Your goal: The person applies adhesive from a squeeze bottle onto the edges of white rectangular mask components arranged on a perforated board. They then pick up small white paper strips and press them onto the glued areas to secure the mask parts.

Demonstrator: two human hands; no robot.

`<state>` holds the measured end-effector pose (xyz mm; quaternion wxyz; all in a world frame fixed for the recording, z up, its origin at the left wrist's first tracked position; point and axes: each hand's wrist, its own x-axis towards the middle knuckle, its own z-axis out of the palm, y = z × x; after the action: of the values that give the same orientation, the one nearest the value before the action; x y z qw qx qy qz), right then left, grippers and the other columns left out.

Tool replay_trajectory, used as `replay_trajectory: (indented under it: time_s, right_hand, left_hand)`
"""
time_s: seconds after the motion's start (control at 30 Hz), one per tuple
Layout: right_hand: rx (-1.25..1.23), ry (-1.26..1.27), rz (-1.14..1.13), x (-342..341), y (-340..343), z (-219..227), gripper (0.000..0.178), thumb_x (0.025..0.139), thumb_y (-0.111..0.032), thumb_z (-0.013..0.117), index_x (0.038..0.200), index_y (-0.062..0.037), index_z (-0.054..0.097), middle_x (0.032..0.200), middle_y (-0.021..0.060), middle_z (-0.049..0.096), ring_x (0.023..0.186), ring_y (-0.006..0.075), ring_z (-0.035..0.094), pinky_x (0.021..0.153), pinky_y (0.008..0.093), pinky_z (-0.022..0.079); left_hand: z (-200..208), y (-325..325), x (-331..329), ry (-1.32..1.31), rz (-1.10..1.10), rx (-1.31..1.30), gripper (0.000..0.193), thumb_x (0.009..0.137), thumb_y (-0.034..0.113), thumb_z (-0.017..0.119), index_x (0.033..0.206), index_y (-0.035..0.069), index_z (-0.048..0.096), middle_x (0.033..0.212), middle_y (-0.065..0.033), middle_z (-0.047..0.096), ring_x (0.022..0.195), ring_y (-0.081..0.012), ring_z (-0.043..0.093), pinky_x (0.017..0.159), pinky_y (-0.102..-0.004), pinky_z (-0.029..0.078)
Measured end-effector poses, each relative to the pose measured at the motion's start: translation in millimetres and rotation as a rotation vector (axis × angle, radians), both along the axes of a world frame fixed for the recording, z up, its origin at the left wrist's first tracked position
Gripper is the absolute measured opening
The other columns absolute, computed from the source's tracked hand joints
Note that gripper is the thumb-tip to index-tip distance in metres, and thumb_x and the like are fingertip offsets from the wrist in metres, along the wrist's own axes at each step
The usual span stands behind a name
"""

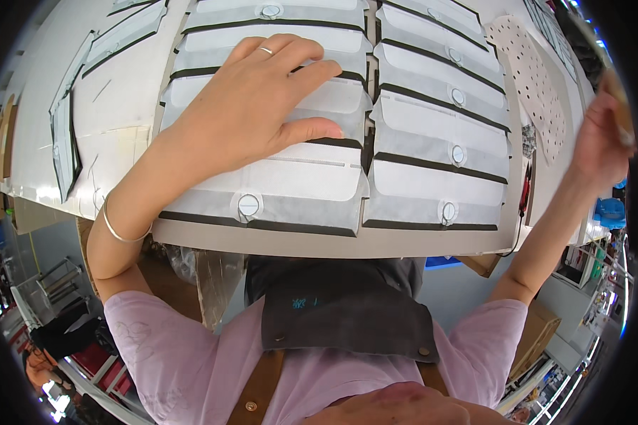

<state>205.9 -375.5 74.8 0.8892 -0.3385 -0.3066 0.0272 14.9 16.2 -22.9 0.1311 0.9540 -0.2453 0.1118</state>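
Left hand (262, 106): open, flat on overlapping white flap pieces (262, 202) | right hand (602, 145): grasping a brush handle (617, 95) | worktop (120, 92): white

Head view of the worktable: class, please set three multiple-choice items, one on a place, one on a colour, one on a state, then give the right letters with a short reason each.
1. Where does the left hand rest?
A. on the left column of white flap pieces
B. on the dotted sheet
C. on the apron

2. What colour is the trim along the flap pieces?
A. red
B. black
C. yellow

3. How is the left hand?
A. a fist
B. pinching a button
C. flat, fingers spread

Answers: 1 A, the palm lies on that column; 2 B, dark bands edge each piece; 3 C, the fingers lie open on the fabric.
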Motion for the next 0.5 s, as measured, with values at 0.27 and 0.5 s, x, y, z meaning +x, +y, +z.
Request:
replay_trajectory:
  time_s: [0.27, 0.5]
  right_hand:
    - [-0.75, -0.153, -0.048, -12.6, 86.7, -109.0, 0.056, 0.101, -0.043, 0.065, 0.138, -0.0042, 0.052, 0.128, 0.0114, 0.064, 0.117, 0.0242, 0.064, 0.091, 0.0457, 0.059]
    - [-0.675, -0.068, 0.026, -13.0, 103.7, -122.1, 0.049, 0.096, -0.032, 0.074, 0.129, 0.0004, 0.057, 0.117, 0.0111, 0.067, 0.102, 0.0232, 0.07, 0.089, 0.0411, 0.06]
  left_hand:
    - [-22.2, 3.5, 30.1, 0.061, -0.099, -0.071, 0.062, 0.09, 0.049, 0.071, 0.133, 0.006, 0.06, 0.139, -0.0168, 0.055, 0.13, -0.0374, 0.05, 0.107, -0.0482, 0.041]
    - [-22.6, 4.5, 32.7, 0.063, -0.118, -0.058, 0.067, 0.088, 0.056, 0.071, 0.131, 0.006, 0.061, 0.138, -0.018, 0.055, 0.131, -0.0393, 0.049, 0.106, -0.049, 0.043]
